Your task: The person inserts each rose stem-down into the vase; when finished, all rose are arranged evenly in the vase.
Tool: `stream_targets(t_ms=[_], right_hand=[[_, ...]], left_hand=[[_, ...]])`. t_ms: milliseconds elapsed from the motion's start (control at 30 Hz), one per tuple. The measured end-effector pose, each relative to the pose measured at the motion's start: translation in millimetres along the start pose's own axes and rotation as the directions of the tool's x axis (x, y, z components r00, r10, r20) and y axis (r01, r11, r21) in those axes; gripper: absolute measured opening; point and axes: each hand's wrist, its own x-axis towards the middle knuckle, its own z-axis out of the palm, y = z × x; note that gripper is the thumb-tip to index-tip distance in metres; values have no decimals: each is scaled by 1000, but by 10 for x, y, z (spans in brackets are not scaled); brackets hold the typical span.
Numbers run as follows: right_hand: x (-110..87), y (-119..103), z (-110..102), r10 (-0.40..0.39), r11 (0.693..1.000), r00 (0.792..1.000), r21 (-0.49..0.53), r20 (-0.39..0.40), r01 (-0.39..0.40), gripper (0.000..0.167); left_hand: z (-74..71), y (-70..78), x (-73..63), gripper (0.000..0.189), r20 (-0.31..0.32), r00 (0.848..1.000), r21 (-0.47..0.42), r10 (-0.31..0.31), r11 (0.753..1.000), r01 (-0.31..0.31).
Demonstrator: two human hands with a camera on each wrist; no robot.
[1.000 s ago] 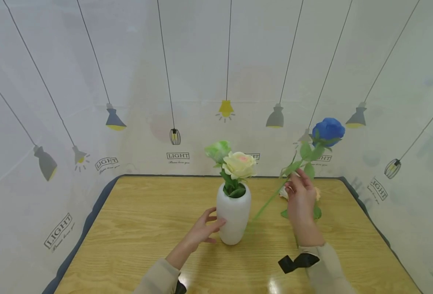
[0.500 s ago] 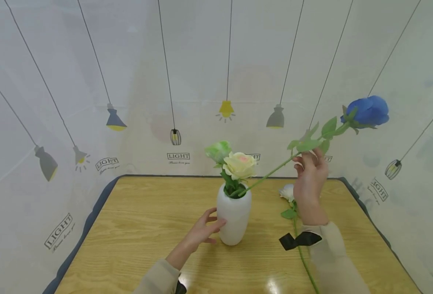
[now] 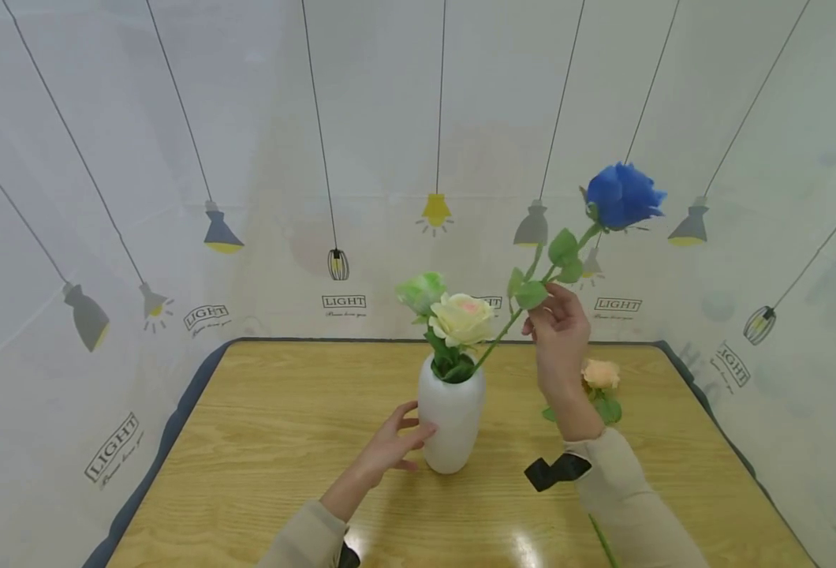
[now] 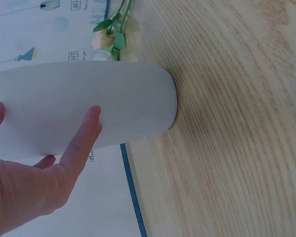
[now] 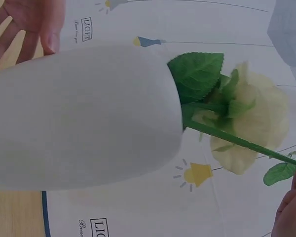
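One pinch of your right hand [image 3: 562, 347] holds the blue rose [image 3: 624, 197] by its stem [image 3: 497, 341], while your left hand [image 3: 387, 443], fingers spread, touches the white vase [image 3: 452, 422].

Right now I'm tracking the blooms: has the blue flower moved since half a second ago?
Yes: in the head view, the blue flower has swung left toward the vase, off the printed lamp it had covered.
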Motion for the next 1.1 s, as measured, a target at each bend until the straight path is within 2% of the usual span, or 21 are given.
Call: stream_targets(t_ms=[167, 300, 433, 533, 700, 900, 1100], right_hand=[[-118, 170, 61, 115, 986, 993, -127, 41, -109, 24], [-222, 293, 72, 220, 958, 973, -200, 65, -204, 25], [-273, 345, 77, 262, 945, 961, -227, 87, -237, 23], [-272, 324, 92, 244, 947, 965, -238, 94, -216, 24], [-277, 190, 166, 168, 944, 979, -307, 118, -125, 23], [-292, 103, 238, 140, 915, 977, -399, 163, -64, 23], [-308, 54, 287, 82, 884, 986, -468, 148, -3, 23]], left_hand=[[21, 92, -78, 70, 2, 1000, 12, 9, 1000, -9], [21, 101, -81, 70, 6, 1000, 2, 1, 1000, -1], [15, 96, -73, 69, 8, 1000, -3, 3, 1000, -3], [14, 97, -74, 69, 10, 1000, -9, 7, 1000, -7], [15, 107, -78, 69, 10, 1000, -7, 5, 1000, -5], [14, 104, -75, 69, 12, 1000, -3, 7, 1000, -7], [12, 91, -72, 69, 18, 1000, -5, 13, 1000, -13]])
